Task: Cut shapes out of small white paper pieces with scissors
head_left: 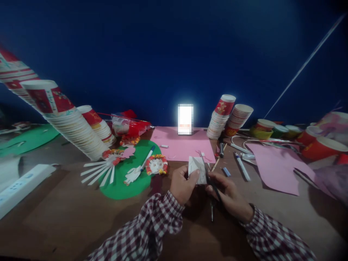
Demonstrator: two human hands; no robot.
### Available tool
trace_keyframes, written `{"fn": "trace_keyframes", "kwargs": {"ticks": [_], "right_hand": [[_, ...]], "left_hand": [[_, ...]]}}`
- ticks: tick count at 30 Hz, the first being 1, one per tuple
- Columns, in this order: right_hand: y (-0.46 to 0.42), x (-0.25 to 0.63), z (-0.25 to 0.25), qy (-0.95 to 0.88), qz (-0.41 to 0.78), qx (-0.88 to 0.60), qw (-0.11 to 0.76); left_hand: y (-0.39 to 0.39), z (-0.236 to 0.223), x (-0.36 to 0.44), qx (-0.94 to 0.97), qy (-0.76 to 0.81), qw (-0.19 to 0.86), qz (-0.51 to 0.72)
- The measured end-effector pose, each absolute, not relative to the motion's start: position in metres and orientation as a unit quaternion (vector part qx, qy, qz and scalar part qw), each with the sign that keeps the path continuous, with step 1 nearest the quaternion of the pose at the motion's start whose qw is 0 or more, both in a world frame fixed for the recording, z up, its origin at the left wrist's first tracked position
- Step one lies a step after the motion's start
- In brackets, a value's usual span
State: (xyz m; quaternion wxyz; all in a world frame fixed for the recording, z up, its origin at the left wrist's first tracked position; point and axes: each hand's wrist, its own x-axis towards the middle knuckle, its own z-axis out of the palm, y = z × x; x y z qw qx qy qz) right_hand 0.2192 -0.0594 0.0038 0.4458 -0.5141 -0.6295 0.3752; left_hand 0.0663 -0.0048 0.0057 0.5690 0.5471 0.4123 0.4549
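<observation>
My left hand (182, 184) is closed on a small piece of white paper (196, 166) with drawn lines on it, the thumb lying across its front. In my right hand (231, 195) are dark-handled scissors (215, 186), their blades pointing up and away at the right part of the paper. How far the blades are apart I cannot tell. Left of my hands, a green paper sheet (114, 190) carries a white paper cutout (133, 175), a blue-capped marker (147, 158) and a round decorated piece with a drawn face (157, 165).
Tall stacks of paper cups (73, 123) lean at the left. More cup stacks (221, 116) stand behind my right hand. A pink sheet (179, 145) lies ahead, below a glowing screen (185, 119). Markers (241, 166) and another pink sheet (277, 170) are right; a power strip (24, 186) is left.
</observation>
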Motion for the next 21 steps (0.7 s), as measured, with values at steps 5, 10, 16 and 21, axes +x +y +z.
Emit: {"fn": "trace_keyframes", "kwargs": {"ticks": [5, 10, 16, 21], "right_hand": [[-0.0597, 0.2179, 0.0087, -0.629, 0.402, -0.504, 0.434], [-0.06, 0.2162, 0.0096, -0.622, 0.424, -0.501, 0.427], [-0.0598, 0.2176, 0.0059, -0.627, 0.404, -0.515, 0.423], [-0.0593, 0.2179, 0.0067, -0.631, 0.404, -0.511, 0.422]], "left_hand": [[-0.0039, 0.0065, 0.0653, 0.539, 0.427, 0.557, 0.465], [-0.0036, 0.0088, 0.0649, 0.534, 0.439, 0.558, 0.459], [-0.0029, 0.0092, 0.0648, 0.523, 0.433, 0.574, 0.458], [-0.0034, 0.0088, 0.0656, 0.529, 0.426, 0.572, 0.46]]}}
